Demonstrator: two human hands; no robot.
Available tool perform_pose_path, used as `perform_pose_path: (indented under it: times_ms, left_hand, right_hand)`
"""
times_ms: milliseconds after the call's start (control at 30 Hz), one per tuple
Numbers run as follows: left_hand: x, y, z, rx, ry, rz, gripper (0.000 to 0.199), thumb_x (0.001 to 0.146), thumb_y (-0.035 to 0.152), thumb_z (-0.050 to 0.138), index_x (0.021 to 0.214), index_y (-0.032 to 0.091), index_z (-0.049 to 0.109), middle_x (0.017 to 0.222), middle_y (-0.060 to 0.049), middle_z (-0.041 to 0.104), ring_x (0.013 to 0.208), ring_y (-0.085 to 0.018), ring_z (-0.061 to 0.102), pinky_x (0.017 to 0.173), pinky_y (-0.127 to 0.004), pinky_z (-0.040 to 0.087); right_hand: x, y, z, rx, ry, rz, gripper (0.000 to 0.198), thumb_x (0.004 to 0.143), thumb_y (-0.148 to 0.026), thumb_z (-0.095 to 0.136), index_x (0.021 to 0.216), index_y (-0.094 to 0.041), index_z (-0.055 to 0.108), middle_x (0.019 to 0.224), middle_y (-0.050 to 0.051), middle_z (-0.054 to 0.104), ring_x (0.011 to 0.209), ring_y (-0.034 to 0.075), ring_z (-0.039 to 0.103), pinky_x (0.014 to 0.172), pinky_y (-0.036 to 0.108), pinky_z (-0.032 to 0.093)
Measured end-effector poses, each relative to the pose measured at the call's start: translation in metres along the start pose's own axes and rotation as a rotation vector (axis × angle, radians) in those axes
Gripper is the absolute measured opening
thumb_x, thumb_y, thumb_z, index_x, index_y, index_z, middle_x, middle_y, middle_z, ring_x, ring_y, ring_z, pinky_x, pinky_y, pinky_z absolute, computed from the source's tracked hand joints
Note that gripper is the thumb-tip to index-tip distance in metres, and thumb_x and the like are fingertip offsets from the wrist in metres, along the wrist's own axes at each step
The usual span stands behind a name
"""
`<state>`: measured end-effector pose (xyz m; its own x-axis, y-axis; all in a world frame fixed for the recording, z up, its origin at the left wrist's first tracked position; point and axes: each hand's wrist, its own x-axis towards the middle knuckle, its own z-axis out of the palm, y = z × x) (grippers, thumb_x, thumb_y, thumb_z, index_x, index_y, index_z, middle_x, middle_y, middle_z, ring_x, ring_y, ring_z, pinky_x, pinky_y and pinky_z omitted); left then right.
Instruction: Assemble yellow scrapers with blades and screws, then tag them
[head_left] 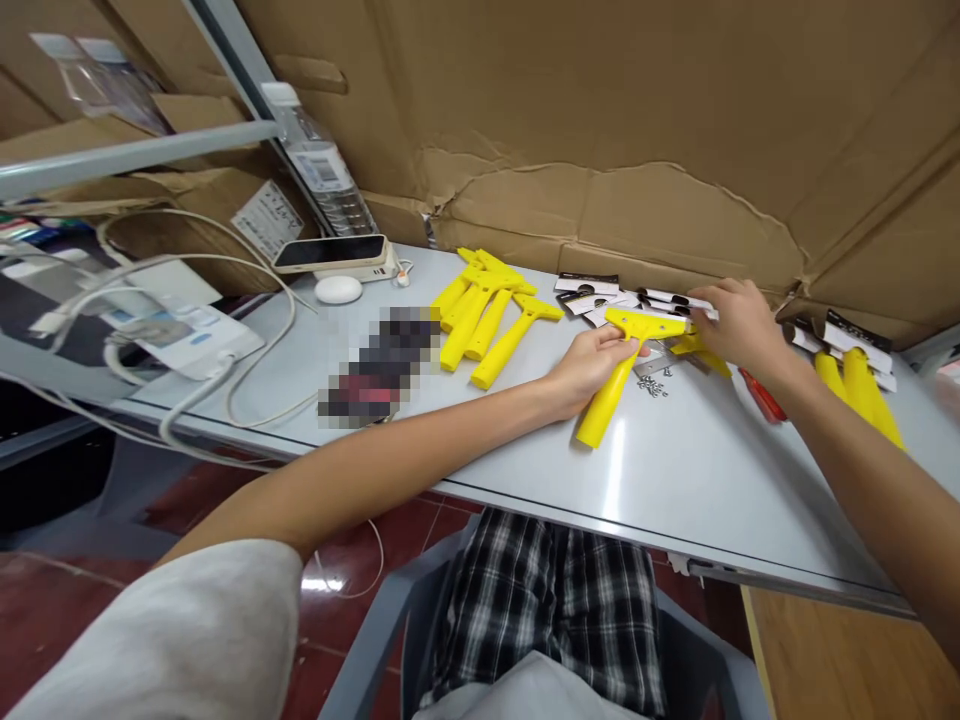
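My left hand (589, 372) is closed around a yellow scraper (616, 385), its wide head turned up and its handle pointing toward me. At the right, my right hand (739, 318) is curled beside the scraper's head, over another yellow piece (697, 345) and next to black-and-white packaging cards (664, 300). What its fingers grip is hidden. Small screws (652, 386) lie in a loose pile just right of the held scraper, near a flat metal blade (654, 360). A red-handled tool (762, 396) lies under my right forearm.
Several yellow scrapers (491, 315) lie left of my hands; others (859, 395) with cards lie far right. A phone (330, 254), a white case (338, 289), a power strip (187, 335) with cables and a water bottle (322, 165) stand left. Cardboard (600, 120) walls the table's back.
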<state>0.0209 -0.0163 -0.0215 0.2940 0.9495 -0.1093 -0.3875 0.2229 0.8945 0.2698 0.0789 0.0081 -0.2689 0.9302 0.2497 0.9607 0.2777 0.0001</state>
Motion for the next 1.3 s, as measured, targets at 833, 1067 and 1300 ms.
perform_pose_path:
  times_ms: [833, 1067, 1300]
  left_hand:
    - [0.003, 0.02, -0.003, -0.048, 0.064, 0.008, 0.005, 0.103, 0.016, 0.058, 0.099, 0.019, 0.057, 0.104, -0.007, 0.072, 0.062, -0.008, 0.056, 0.052, -0.024, 0.042]
    - [0.007, 0.029, -0.007, -0.13, 0.142, 0.025, 0.011, 0.102, 0.014, 0.056, 0.093, 0.019, 0.052, 0.099, -0.006, 0.071, 0.061, -0.008, 0.057, 0.052, -0.023, 0.043]
    - [0.007, 0.03, -0.006, -0.131, 0.15, 0.024, 0.012, 0.101, 0.014, 0.056, 0.092, 0.019, 0.052, 0.098, -0.004, 0.069, 0.061, -0.007, 0.056, 0.051, -0.022, 0.043]
  right_hand:
    - [-0.05, -0.036, -0.006, 1.25, -0.064, 0.362, 0.07, 0.075, -0.054, 0.08, 0.132, -0.023, 0.055, 0.099, 0.005, 0.066, 0.075, 0.012, 0.06, 0.066, 0.031, 0.057]
    - [-0.067, -0.057, -0.007, 1.425, -0.243, 0.312, 0.105, 0.07, -0.048, 0.088, 0.159, -0.038, 0.034, 0.102, 0.0, 0.065, 0.08, 0.009, 0.063, 0.07, 0.025, 0.058]
    - [-0.074, -0.063, -0.006, 1.313, -0.192, 0.146, 0.09, 0.074, -0.048, 0.086, 0.152, -0.033, 0.043, 0.119, 0.005, 0.065, 0.086, 0.01, 0.064, 0.074, 0.026, 0.058]
